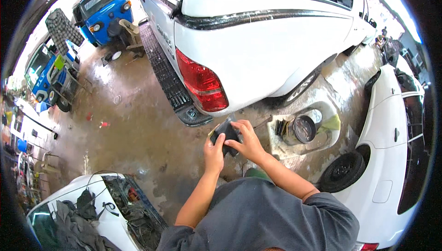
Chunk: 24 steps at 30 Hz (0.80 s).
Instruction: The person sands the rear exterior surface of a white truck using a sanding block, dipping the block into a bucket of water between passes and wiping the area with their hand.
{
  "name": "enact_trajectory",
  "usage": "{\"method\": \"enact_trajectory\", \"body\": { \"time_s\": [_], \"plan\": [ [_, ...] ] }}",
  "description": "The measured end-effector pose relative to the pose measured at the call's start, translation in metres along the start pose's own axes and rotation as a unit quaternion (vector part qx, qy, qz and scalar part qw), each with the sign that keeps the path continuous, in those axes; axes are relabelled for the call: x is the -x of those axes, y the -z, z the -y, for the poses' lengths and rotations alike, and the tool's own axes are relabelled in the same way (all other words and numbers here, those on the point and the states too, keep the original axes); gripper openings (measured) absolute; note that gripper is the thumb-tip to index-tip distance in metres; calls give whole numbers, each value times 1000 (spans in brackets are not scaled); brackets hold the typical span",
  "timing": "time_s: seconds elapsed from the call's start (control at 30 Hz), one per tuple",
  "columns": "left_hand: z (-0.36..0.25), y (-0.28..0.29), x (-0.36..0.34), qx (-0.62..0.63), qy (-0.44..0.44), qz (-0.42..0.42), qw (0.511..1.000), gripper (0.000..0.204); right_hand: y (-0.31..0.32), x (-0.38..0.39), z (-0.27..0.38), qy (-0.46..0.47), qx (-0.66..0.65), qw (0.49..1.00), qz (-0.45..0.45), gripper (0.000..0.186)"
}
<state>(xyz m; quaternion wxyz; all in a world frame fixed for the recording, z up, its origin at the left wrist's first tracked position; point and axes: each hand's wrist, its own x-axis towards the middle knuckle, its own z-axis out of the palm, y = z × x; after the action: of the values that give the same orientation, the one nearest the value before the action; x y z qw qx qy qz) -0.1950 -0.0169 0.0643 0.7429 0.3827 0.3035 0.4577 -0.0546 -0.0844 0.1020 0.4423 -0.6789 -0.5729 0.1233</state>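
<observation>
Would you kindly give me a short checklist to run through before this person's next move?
1. Left grip on the dark piece: ok, thumb against it.
2. Right grip on the same piece: ok, touching it.
3. Red tail light uncovered: ok.
4. Floor dry: not ok, shiny wet-looking patches.
5. Contents of the round container: cannot tell.

There are two hands (214, 154), one white pickup (258, 57), two blue three-wheelers (107, 22) and apparently two white cars (386, 124).
</observation>
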Motion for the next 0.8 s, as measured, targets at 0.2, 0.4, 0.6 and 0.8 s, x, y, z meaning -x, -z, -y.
{"method": "enact_trajectory", "body": {
  "time_s": [0.2, 0.4, 0.6, 0.8],
  "plan": [
    [-26, 6, -4, 39, 43, 43, 997, 36, 36, -48, -39, -209, -485, 828, 191, 43],
    [-13, -32, -25, -154, 2, -91, 984, 34, 60, -76, -23, 52, -57, 981, 180, 54],
    [-20, -129, -65, -302, -48, -43, 951, 34, 145, -114, -13, 305, 307, 898, 85, 87],
    [-45, -203, -115, -296, -110, 9, 949, 35, 212, -188, -27, 404, 326, 854, -43, 78]
  ]
}}
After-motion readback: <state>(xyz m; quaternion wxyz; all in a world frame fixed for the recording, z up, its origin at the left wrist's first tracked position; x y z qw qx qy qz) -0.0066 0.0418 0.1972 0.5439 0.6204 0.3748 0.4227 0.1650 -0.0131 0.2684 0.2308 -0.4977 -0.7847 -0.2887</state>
